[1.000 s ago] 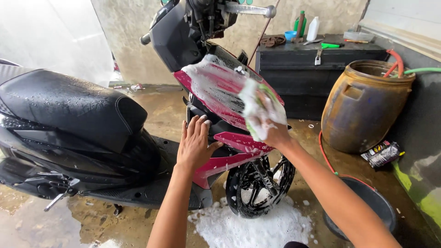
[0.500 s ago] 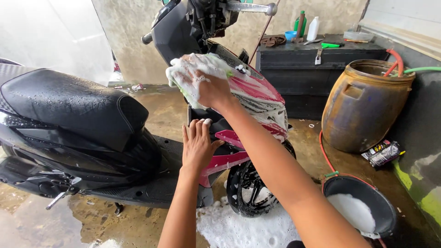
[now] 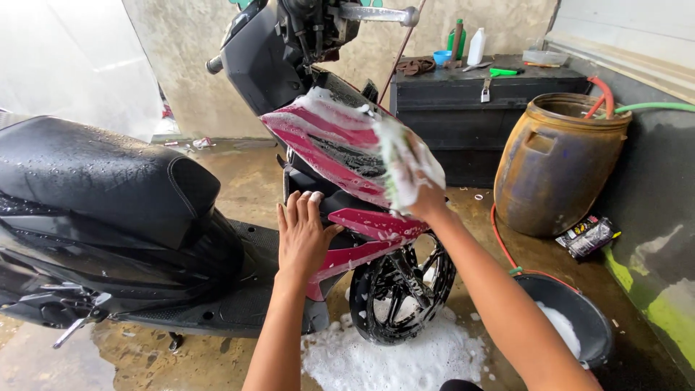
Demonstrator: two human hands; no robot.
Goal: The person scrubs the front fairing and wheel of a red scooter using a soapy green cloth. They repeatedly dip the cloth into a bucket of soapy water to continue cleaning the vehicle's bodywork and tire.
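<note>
in the middle of the wet concrete wash bay stands a black and magenta scooter, its long black seat beaded with water and its handlebars up near the wall. the magenta front panel is streaked with white suds, and below it the black front wheel sits in a puddle of foam on the floor.

to the right, close to the wall, a big brown plastic drum stands upright with a red hose and a green hose hanging over its rim. behind the scooter, against the back wall, a dark counter carries bottles, a small blue cup and a green-handled tool. a black bucket with suds inside sits on the floor near the person's right arm, well below the drum, and a dark printed pouch lies on the ground between drum and bucket.

the right hand is closed around a soapy, pale green washing cloth, fingers buried in it, pressing it flat against the lower right edge of the magenta front panel. the left hand is spread open, fingers together and pointing up, palm resting on the dark inner leg shield just beside the lower magenta fairing; it grips nothing.
</note>
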